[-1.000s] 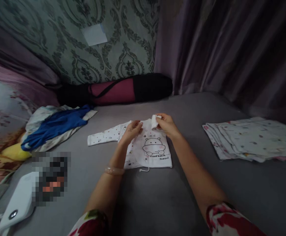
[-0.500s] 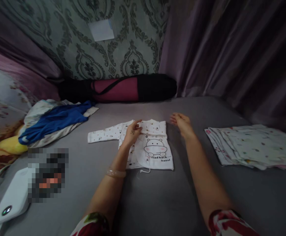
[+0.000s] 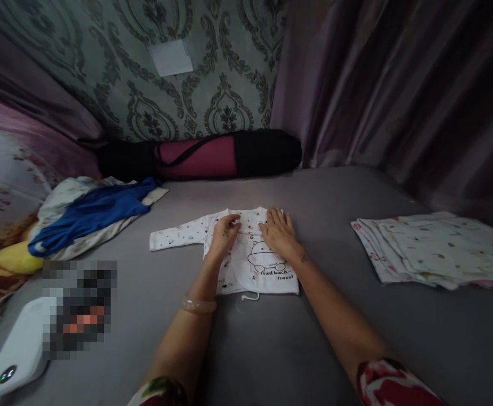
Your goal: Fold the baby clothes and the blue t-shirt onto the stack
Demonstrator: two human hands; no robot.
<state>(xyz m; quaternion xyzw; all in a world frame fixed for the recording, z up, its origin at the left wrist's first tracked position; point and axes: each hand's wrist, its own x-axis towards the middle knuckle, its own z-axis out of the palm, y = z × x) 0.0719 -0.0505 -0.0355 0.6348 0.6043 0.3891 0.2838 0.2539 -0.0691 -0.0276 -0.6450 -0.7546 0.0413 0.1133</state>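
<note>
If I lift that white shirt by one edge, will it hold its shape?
Probably not: the shirt lies flat and looks like thin, soft cloth, so it would likely sag. The outstretched sleeve may trail or swing, lying loose to the side. The thin cord at the hem would probably dangle.

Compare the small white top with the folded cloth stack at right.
The white top has one sleeve outstretched; the stack lies in folded layers. The top bears an animal drawing and lettering; the stack shows small scattered prints. Both are whitish and rest on the gray sheet.
</note>
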